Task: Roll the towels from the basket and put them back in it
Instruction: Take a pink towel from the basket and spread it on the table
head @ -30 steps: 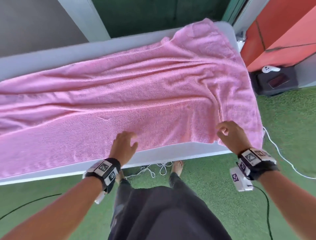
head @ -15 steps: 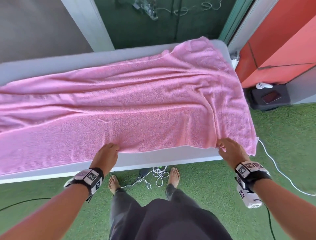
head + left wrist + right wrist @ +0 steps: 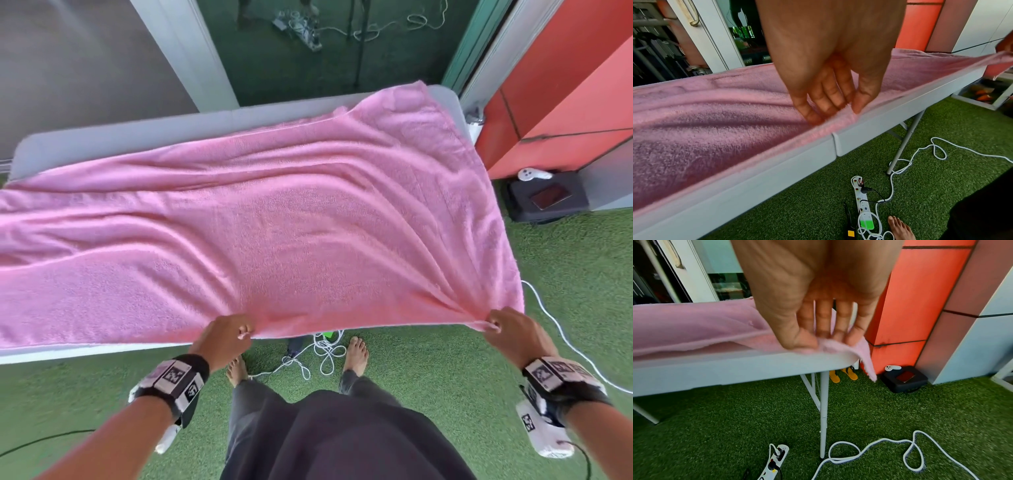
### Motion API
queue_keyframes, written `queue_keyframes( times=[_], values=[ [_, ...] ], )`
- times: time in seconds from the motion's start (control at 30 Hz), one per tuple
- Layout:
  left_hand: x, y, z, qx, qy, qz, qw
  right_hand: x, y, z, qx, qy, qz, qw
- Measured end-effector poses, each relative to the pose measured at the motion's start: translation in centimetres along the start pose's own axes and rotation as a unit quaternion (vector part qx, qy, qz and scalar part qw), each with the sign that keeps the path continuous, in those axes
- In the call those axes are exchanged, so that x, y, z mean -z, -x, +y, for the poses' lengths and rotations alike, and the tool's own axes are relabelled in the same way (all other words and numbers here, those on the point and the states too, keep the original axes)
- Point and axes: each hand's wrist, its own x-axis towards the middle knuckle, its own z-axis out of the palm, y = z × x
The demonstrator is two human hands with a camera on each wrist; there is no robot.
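I am pinching the near edge of the pink towel (image 3: 274, 219) with both hands, left hand (image 3: 222, 337) and right hand (image 3: 513, 330), above the surface (image 3: 102, 137).

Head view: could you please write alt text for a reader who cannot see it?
Both hands pinch the near edge of a large pink terry towel spread over a grey folding table: left hand mid-edge, right hand at the corner. Green artificial turf lies below.

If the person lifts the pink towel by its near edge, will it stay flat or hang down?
It will likely sag: the pink towel already ripples between the left hand and right hand, and its corner droops off the table. The fluffy pile should grip well, not slip.
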Motion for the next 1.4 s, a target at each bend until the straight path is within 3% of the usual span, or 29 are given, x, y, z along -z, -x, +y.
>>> queue_keyframes(
  times=[0.1, 0.3, 0.5, 0.63, 0.77, 0.97, 1.17, 1.4],
  values=[
    [0.1, 0.5, -1.0, -0.003, 0.015, -0.028, 0.999, -1.6, 0.7, -1.6, -0.037, 0.017, -0.073, 0.996],
    [1.8, 3.2, -6.6, 0.027, 0.045, 0.063, 0.997, -6.7, 0.6, -16.4, 0.097, -0.036, -0.117, 0.988],
    [5.7, 7.2, -20.3, 0.092, 0.047, 0.15, 0.983, -11.9, 1.2, -36.2, 0.221, -0.072, -0.153, 0.961],
    [9.5, 10.4, -30.8, 0.114, 0.032, 0.183, 0.976, -15.6, 2.9, -47.8, 0.254, -0.062, -0.157, 0.952],
    [12.9, 12.6, -39.3, 0.114, 0.001, 0.176, 0.978, -19.0, 4.4, -55.7, 0.267, -0.034, -0.146, 0.952],
    [16.3, 13.2, -46.4, 0.064, -0.036, 0.177, 0.981, -22.1, 5.4, -60.1, 0.225, 0.059, -0.112, 0.966],
    [17.5, 12.7, -48.5, -0.013, -0.02, 0.164, 0.986, -22.3, 6.6, -60.6, 0.231, 0.079, -0.062, 0.968],
    [18.5, 11.4, -48.5, -0.015, -0.034, 0.136, 0.99, -22.0, 6.4, -60.9, 0.229, 0.041, -0.069, 0.97]
  ],
)
